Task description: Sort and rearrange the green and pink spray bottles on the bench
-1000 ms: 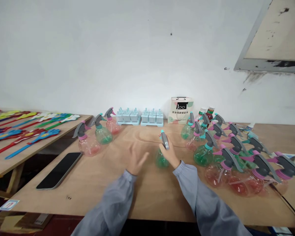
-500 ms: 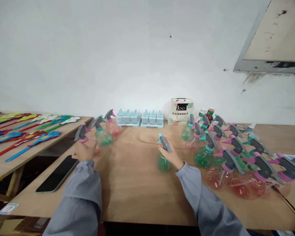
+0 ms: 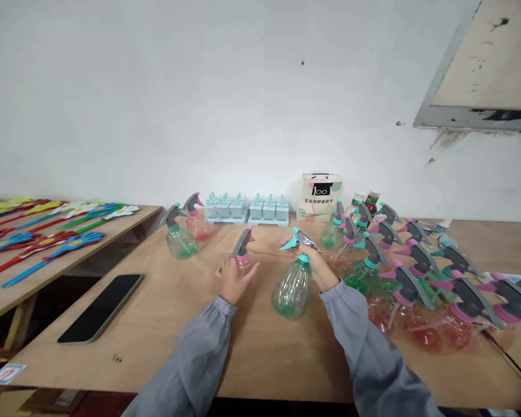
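Note:
My left hand (image 3: 233, 282) is closed around a pink spray bottle (image 3: 245, 263) near the middle of the table; its grey and pink spray head points up. To the right of it, my right hand (image 3: 320, 269) grips a green spray bottle (image 3: 292, 291) at its grey and turquoise head. That bottle leans a little, and its nozzle faces left. Part of my right hand is behind the spray head. At the back left, a green spray bottle (image 3: 182, 242) and a pink spray bottle (image 3: 198, 226) stand side by side.
Several spray bottles (image 3: 406, 288) crowd the right side. A black phone (image 3: 101, 308) lies at the left. Along the wall are light blue popsicle molds (image 3: 227, 209) and a printed paper bag (image 3: 319, 200). Colourful hand-shaped sticks (image 3: 76, 246) cover the neighbouring table (image 3: 141, 217).
My left hand has carried the pink spray bottle from the left edge rightward to the middle. The green bottle in my right hand has shifted slightly and now shows more fully.

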Motion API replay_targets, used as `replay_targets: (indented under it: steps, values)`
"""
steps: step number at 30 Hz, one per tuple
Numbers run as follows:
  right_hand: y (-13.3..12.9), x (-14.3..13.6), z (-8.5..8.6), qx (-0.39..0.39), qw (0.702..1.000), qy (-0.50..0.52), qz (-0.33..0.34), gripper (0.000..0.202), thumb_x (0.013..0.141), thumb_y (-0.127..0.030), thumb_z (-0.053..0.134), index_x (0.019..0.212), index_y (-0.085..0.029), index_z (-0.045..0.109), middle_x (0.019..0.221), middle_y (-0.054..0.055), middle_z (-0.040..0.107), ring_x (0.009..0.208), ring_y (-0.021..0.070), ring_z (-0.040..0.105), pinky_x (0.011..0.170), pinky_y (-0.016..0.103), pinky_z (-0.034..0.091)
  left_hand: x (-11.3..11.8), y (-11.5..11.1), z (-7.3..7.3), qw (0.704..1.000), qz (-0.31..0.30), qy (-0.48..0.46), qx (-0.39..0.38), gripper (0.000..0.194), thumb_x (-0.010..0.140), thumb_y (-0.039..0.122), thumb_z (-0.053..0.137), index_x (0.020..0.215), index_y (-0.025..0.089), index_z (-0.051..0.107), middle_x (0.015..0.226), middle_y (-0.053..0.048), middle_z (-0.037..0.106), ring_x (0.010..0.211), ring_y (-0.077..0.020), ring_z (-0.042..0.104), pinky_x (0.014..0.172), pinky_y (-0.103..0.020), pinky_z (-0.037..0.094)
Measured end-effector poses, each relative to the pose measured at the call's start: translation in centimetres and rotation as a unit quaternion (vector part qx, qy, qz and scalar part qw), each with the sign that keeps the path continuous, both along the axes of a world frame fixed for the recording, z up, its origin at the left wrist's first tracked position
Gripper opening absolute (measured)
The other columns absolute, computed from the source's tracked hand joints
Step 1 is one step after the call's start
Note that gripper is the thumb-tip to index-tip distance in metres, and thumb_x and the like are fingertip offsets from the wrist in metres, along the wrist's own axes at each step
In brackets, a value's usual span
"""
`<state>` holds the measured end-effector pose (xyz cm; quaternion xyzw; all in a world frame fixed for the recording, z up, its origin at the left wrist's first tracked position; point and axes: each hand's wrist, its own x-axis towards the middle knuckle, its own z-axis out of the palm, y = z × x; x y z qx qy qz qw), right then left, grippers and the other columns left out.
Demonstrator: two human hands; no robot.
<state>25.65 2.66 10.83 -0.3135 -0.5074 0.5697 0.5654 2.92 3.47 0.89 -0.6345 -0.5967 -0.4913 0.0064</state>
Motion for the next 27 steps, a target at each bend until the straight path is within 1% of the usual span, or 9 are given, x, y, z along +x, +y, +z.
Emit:
replay_targets:
  steps: [3, 6, 8, 10, 12, 17, 19, 23, 27]
  values:
    - [0.1, 0.1, 0.3, -0.02, 0.999, 0.027, -0.001, 0.022, 0.052, -0.028, 0.057, 0.073, -0.024, 0.066, 0.075, 0.003, 0.073, 0.09, 0.0264, 0.072, 0.079, 0.036, 0.055, 0.8, -0.4, -1.1, 0.998, 0.022, 0.05, -0.031, 0.054, 0.076, 0.057, 0.067, 0.112, 0.019, 0.057, 0.103, -0.011, 0.068, 0.103, -0.0329, 0.064, 0.096, -0.052, 0.042]
    - [0.2, 0.3, 0.5, -0.029, 0.999, 0.036, -0.008, 0.02, 0.051, -0.027, 0.056, 0.07, -0.024, 0.062, 0.071, 0.003, 0.071, 0.085, 0.025, 0.071, 0.072, 0.033, 0.055, 0.4, -0.4, -2.1, 0.997, 0.023, 0.068, -0.033, 0.057, 0.075, 0.058, 0.068, 0.115, 0.019, 0.055, 0.101, -0.011, 0.068, 0.101, -0.0327, 0.065, 0.095, -0.051, 0.041]
    - [0.1, 0.3, 0.7, -0.029, 0.998, 0.045, -0.018, 0.018, 0.049, -0.028, 0.053, 0.065, -0.024, 0.058, 0.067, 0.003, 0.07, 0.08, 0.0244, 0.07, 0.065, 0.032, 0.053, 0.2, -0.3, -2.3, 0.996, 0.038, 0.074, -0.032, 0.058, 0.074, 0.059, 0.067, 0.115, 0.019, 0.055, 0.098, -0.011, 0.068, 0.099, -0.0325, 0.065, 0.094, -0.05, 0.04]
    - [0.0, 0.4, 1.0, -0.03, 0.998, 0.049, -0.018, 0.015, 0.047, -0.028, 0.051, 0.06, -0.023, 0.055, 0.064, 0.004, 0.068, 0.074, 0.0234, 0.068, 0.059, 0.031, 0.05, 0.2, -0.2, -2.3, 0.995, 0.051, 0.079, -0.031, 0.058, 0.074, 0.06, 0.067, 0.113, 0.019, 0.055, 0.097, -0.011, 0.068, 0.097, -0.0324, 0.064, 0.094, -0.05, 0.04]
    - [-0.4, 0.5, 1.5, -0.024, 0.998, 0.052, -0.007, 0.014, 0.047, -0.028, 0.051, 0.059, -0.023, 0.055, 0.064, 0.004, 0.067, 0.07, 0.0223, 0.066, 0.056, 0.031, 0.049, 0.3, -0.1, -2.3, 0.995, 0.055, 0.083, -0.03, 0.059, 0.073, 0.061, 0.068, 0.112, 0.018, 0.055, 0.096, -0.011, 0.067, 0.096, -0.0325, 0.064, 0.094, -0.049, 0.04]
    - [-1.5, 0.3, 2.7, -0.014, 0.998, 0.042, 0.04, 0.022, 0.048, -0.023, 0.055, 0.07, -0.022, 0.061, 0.068, 0.003, 0.068, 0.074, 0.0224, 0.067, 0.058, 0.03, 0.048, 0.4, -0.1, -2.4, 0.996, 0.042, 0.073, -0.024, 0.059, 0.074, 0.061, 0.068, 0.114, 0.02, 0.055, 0.099, -0.011, 0.068, 0.099, -0.0323, 0.064, 0.096, -0.05, 0.038]
    - [-1.6, 0.1, 2.7, -0.021, 0.998, 0.051, 0.039, 0.022, 0.048, -0.023, 0.055, 0.069, -0.022, 0.061, 0.065, 0.002, 0.067, 0.071, 0.0217, 0.066, 0.058, 0.03, 0.047, 0.4, -0.1, -2.4, 0.996, 0.04, 0.073, -0.024, 0.059, 0.074, 0.061, 0.068, 0.114, 0.02, 0.055, 0.099, -0.011, 0.068, 0.1, -0.0325, 0.064, 0.096, -0.05, 0.038]
    - [-1.5, -0.2, 2.3, -0.04, 0.995, 0.083, 0.033, 0.015, 0.046, -0.025, 0.053, 0.06, -0.023, 0.056, 0.058, 0.002, 0.062, 0.063, 0.0199, 0.061, 0.054, 0.03, 0.046, 0.6, -0.1, -2.1, 0.996, 0.042, 0.075, -0.033, 0.059, 0.074, 0.06, 0.069, 0.114, 0.018, 0.055, 0.1, -0.012, 0.068, 0.102, -0.0332, 0.063, 0.097, -0.051, 0.038]
    - [-1.7, -0.5, 2.3, -0.035, 0.996, 0.079, 0.027, 0.023, 0.047, -0.025, 0.055, 0.069, -0.022, 0.062, 0.065, 0.002, 0.067, 0.068, 0.0207, 0.064, 0.054, 0.029, 0.045, 0.7, -0.2, -1.9, 0.996, 0.035, 0.075, -0.037, 0.059, 0.075, 0.061, 0.068, 0.115, 0.019, 0.054, 0.101, -0.011, 0.067, 0.103, -0.0327, 0.063, 0.097, -0.05, 0.038]
